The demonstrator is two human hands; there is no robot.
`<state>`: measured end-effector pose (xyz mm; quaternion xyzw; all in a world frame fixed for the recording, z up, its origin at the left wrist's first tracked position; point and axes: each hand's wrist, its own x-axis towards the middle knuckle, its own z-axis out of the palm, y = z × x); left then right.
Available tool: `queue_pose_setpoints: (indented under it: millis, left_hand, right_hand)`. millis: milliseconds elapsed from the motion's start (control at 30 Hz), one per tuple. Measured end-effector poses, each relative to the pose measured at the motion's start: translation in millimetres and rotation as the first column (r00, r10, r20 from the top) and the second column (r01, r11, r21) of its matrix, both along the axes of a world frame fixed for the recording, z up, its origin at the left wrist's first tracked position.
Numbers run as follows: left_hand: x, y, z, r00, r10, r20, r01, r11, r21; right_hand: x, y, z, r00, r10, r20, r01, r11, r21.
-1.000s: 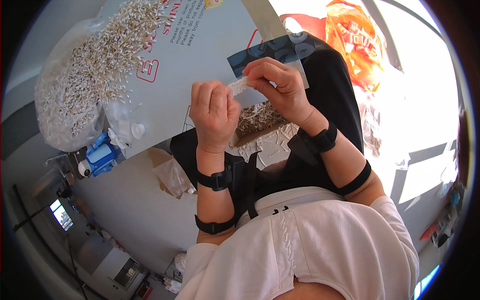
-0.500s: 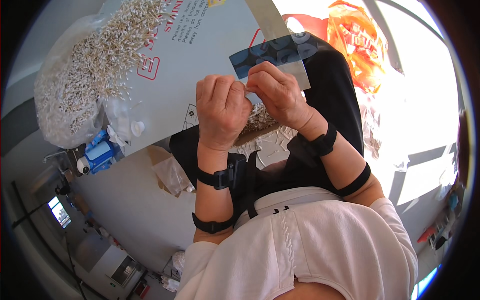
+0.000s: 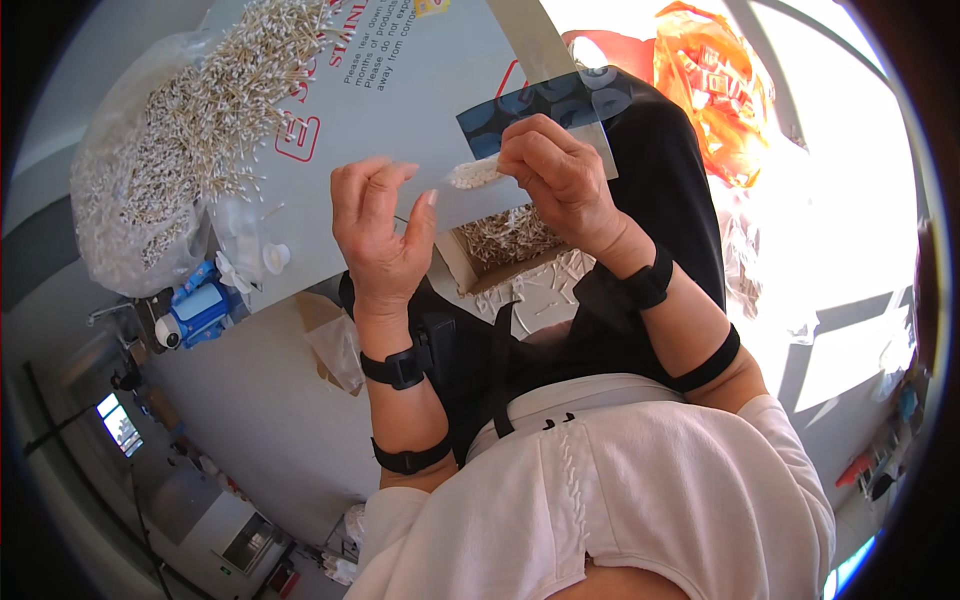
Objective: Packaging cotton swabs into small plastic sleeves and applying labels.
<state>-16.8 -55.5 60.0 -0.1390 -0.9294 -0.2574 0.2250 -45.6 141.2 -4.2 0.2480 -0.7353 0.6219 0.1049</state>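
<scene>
**Cotton swabs going into a small packet**

At the far left, a clear plastic bag (image 3: 150, 170) is lying on the counter (image 3: 420, 90), bulging with loose cotton swabs. Just below it, a blue and white tape dispenser (image 3: 197, 312) is sitting at the counter's edge, with a small white cap (image 3: 276, 258) beside it.

Moving right, the left hand (image 3: 380, 235) is hovering above the counter with its fingers spread loosely and curled a little, holding nothing; it is standing just apart from the packet. A black band is wrapping the wrist and another the forearm.

Between the two hands, a bundle of cotton swabs (image 3: 472, 174) is poking its white tips out toward the left hand. The right hand (image 3: 555, 175) is gripping this bundle together with a flat blue patterned packet (image 3: 545, 100), fingers closed around both. Whether the swabs are sitting inside the packet or only against it cannot be told.

Under the hands, an open cardboard box (image 3: 505, 240) is holding more swabs, resting on the person's black apron.

At the far right, an orange plastic bag (image 3: 715, 90) is lying in bright sunlight.
</scene>
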Motion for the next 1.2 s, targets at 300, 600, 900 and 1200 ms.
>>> queue_pose_setpoints:
  millis: [300,600,900,1200]
  left_hand:
    - [-8,27,-19,0.973,-0.156,0.171,0.147,0.987,0.066]
    - [-7,27,-19,0.97,-0.177,0.164,0.172,0.984,0.047]
    - [-1,30,-30,0.964,-0.136,0.227,0.093,0.977,0.192]
    - [7,46,-65,0.934,0.026,0.356,-0.195,0.873,0.447]
  right_hand:
    - [-7,-5,4,0.982,-0.049,-0.18,0.064,0.995,0.081]
    - [-10,-1,2,0.995,0.012,-0.095,-0.007,0.999,0.051]
    - [-13,10,-2,0.999,-0.02,0.028,0.02,1.0,0.0]
    - [-15,20,-21,0.852,-0.038,0.522,0.173,0.962,-0.212]
